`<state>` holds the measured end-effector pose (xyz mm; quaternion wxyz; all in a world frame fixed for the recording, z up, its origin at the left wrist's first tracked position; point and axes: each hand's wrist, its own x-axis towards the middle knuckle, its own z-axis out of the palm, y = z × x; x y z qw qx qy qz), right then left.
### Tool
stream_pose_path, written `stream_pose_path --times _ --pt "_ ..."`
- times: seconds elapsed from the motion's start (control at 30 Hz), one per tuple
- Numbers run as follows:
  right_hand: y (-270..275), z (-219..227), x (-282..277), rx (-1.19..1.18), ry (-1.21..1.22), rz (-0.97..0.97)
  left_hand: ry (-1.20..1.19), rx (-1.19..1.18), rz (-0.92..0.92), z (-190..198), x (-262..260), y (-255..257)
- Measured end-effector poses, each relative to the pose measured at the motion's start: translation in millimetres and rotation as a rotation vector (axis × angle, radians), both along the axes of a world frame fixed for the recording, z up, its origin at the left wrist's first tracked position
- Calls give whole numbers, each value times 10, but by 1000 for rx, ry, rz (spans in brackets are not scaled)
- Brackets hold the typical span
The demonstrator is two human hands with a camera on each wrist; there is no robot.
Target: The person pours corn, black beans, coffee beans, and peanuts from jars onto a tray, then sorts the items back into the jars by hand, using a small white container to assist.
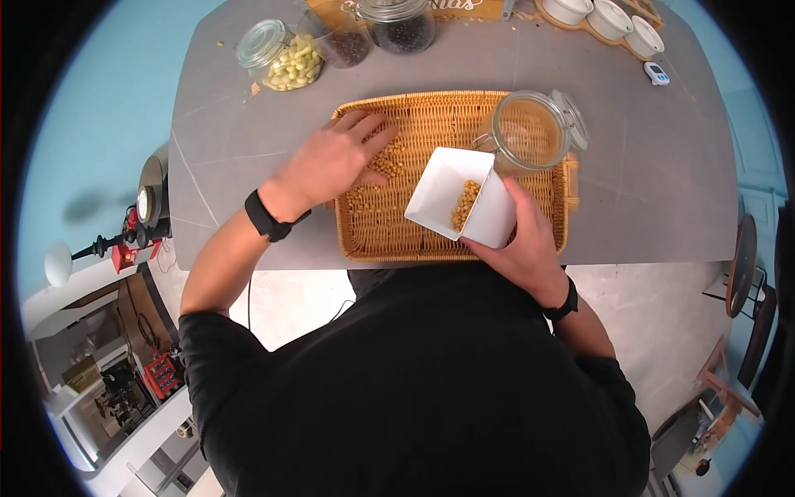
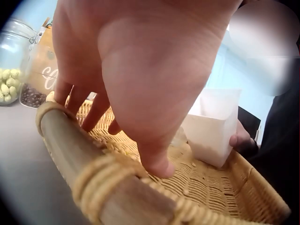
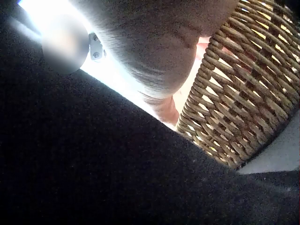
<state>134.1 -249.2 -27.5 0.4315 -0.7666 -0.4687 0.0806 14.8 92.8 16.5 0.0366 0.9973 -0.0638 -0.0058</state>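
In the head view a wicker basket (image 1: 447, 103) lies on the table, with loose yellow beans (image 1: 387, 166) at its left end. My left hand (image 1: 331, 161) reaches over the basket's left rim, fingers spread and bent down at the beans. A white square container (image 1: 435, 186), tilted, holds some beans; my right hand (image 1: 530, 248) grips it from the right, thumb on the near side. An open glass jar (image 1: 530, 132) lies in the basket's far right corner. The left wrist view shows my left hand (image 2: 140, 65) above the basket handle (image 2: 70, 145). Basket weave (image 3: 243, 89) hides the right fingertips in the right wrist view.
Behind the basket stand a jar of pale green pieces (image 1: 294, 66), two jars of dark beans (image 1: 402, 29) and a wooden sign (image 1: 468, 8). White ramekins (image 1: 611, 21) on a wooden tray and a small white timer (image 1: 656, 74) are at the back right.
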Motion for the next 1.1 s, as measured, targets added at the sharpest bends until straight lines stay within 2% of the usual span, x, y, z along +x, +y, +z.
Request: stream_pose_path --times 0.13,0.23,0.43,0.63,0.83,0.93,1.03,1.1 --pt "-7 -17 -9 -6 4 -3 33 103 9 57 -79 -102" --pt "1 -14 -3 -17 0 -4 141 48 -54 116 -33 -83" --pt "7 -4 -5 -12 -13 -6 73 87 -111 -22 -41 -14" --pt "0 -22 -8 -10 -30 -9 84 -34 -112 -67 3 54" --pt "0 -27 -10 -11 -17 -11 -23 -125 -74 -3 29 92" --pt "4 -12 -9 -14 -12 -11 -127 -200 -50 284 56 -132" --pt "13 12 -14 -21 7 -10 -130 -475 -124 519 111 -439" --pt "17 18 -20 -19 24 -9 -54 -556 -192 600 142 -643"
